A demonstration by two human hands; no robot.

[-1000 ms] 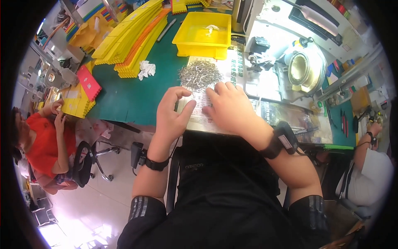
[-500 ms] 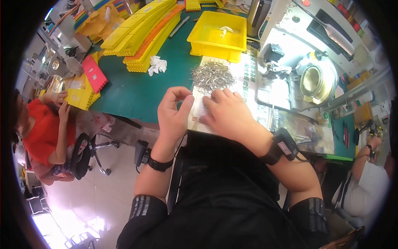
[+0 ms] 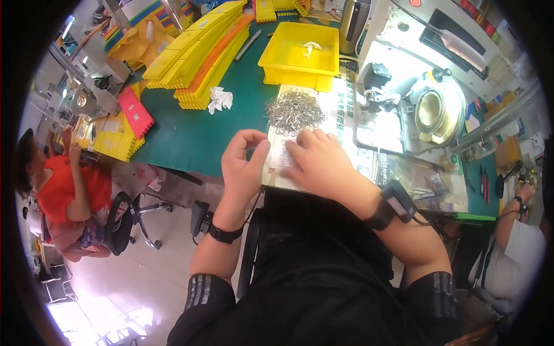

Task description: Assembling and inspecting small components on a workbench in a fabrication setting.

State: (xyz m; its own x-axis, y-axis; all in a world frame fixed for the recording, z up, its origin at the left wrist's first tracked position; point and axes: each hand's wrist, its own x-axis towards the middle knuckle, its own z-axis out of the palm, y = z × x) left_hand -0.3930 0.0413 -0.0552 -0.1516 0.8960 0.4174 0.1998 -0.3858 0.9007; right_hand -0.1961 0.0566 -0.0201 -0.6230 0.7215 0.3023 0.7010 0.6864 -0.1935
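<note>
A tangled heap of small silvery bent metal pieces [image 3: 295, 111] lies on a printed paper sheet [image 3: 278, 157] before me. Left of the sheet's near part is my left hand [image 3: 242, 167], its index finger curled toward the thumb in a pinch. Whatever those fingertips may hold is too small to make out. Resting over the sheet, my right hand [image 3: 322, 160] has its fingertips at the heap's near edge. Its thumb and index finger are apart, with no held piece visible between them. Both wrists wear black bands with small devices.
Behind the heap stands a yellow plastic bin [image 3: 300, 78] holding a small white scrap. Stacked yellow and orange strips [image 3: 196, 57] and a crumpled white tissue [image 3: 220, 100] are at left. A white machine [image 3: 398, 52] with a round brass-coloured dish [image 3: 434, 112] stands right. Co-workers sit on both sides.
The view has shifted slightly. Both my hands keep nearly the same pose beside the heap. The co-worker at left has raised their hands from the yellow strips.
</note>
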